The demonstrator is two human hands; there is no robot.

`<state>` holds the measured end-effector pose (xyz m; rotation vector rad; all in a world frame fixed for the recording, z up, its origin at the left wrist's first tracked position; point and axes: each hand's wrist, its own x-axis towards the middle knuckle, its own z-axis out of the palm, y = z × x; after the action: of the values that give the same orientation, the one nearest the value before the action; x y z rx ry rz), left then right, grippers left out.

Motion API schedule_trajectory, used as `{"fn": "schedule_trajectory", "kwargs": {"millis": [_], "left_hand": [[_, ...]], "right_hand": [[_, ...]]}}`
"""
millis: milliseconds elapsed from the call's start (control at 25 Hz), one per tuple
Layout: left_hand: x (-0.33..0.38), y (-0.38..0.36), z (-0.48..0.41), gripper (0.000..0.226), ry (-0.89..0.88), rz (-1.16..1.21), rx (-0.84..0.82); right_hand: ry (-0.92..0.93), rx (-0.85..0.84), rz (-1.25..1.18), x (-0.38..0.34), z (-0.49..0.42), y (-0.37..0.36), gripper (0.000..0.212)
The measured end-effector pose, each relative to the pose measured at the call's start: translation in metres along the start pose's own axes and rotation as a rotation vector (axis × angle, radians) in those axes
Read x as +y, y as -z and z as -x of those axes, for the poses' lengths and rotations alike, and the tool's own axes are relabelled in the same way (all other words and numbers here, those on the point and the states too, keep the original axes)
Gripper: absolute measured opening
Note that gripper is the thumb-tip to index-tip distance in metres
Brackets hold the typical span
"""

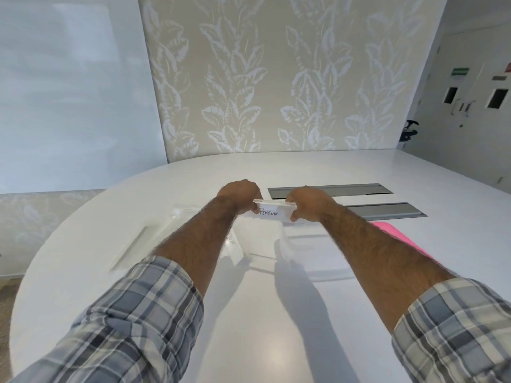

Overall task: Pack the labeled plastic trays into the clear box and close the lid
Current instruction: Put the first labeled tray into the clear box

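Observation:
Both my hands grip a clear plastic tray (272, 212) with a white label reading "PENGUIN". My left hand (240, 196) pinches its left end and my right hand (309, 201) its right end, holding it upright above the table. Below it stands the clear box (262, 244), its walls hard to make out against the white table. A clear flat piece with a raised rim (135, 246), perhaps the lid, lies to the left of the box. Another clear tray (318, 261) rests to the right, partly under my right forearm.
The white oval table (262, 327) carries two grey recessed cable hatches (359, 189) (387, 211) beyond my hands. A pink flat object (398, 236) lies at the right, partly hidden by my right arm. A patterned wall panel stands behind the table.

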<state>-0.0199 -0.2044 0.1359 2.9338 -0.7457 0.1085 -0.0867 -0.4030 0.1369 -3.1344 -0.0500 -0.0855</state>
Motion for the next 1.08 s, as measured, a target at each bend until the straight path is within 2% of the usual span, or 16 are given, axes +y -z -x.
{"fn": "schedule_trajectory", "kwargs": {"millis": [240,440,680,920,1080], "left_hand": [[0.083,-0.021,-0.026,0.041,0.0,0.002,0.032],[0.126,-0.052,-0.035,0.038,0.042,0.011,-0.007],[0.141,-0.079,-0.042,0.042,0.102,-0.048,-0.001],[0.144,-0.098,-0.054,0.025,0.098,-0.164,-0.034],[0.145,-0.113,-0.065,0.025,0.094,-0.186,-0.063]], "right_hand": [[-0.038,-0.036,-0.008,0.088,0.007,0.001,0.06],[-0.013,-0.066,0.009,0.132,0.01,-0.019,0.059],[0.04,-0.066,-0.008,0.15,0.004,-0.051,0.058],[0.115,-0.093,0.044,0.158,-0.01,-0.071,0.05],[0.132,-0.114,0.057,0.163,-0.019,-0.084,0.049]]}}
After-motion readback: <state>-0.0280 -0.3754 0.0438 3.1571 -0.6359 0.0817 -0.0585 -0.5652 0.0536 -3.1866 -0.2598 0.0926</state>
